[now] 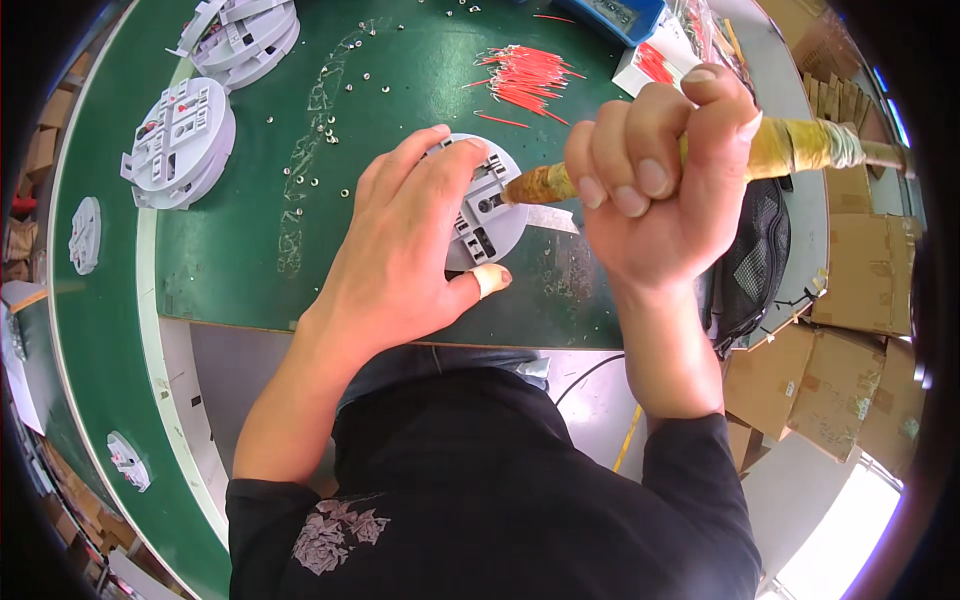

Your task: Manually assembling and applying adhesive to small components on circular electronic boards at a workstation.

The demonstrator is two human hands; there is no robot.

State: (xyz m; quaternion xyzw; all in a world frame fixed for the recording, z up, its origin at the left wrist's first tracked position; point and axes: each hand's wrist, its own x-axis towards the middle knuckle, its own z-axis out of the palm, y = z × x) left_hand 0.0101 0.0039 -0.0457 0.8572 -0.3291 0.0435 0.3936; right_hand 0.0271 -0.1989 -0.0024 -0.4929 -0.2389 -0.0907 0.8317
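On the green work surface lies a round grey plastic housing point(508, 232) with slots and dark fittings on its upper side. My left hand point(400, 230) spans it, fingers over the far side and the thumb, with a light wrap on it, at the near edge; part of the housing is hidden beneath. My right hand point(668, 185) is closed around a long screwdriver point(795, 148) wrapped in worn yellow tape. It lies slanted, its brownish front end at the right part of the housing. The tip itself is too small to make out.
Red wires point(525, 75) lie in a pile beyond the housing, near a blue bin point(625, 15). Small metal nuts point(330, 125) are scattered to the left. More grey housings point(180, 140) stand at the far left. A black mesh bag point(760, 250) and cardboard boxes point(865, 270) are at the right.
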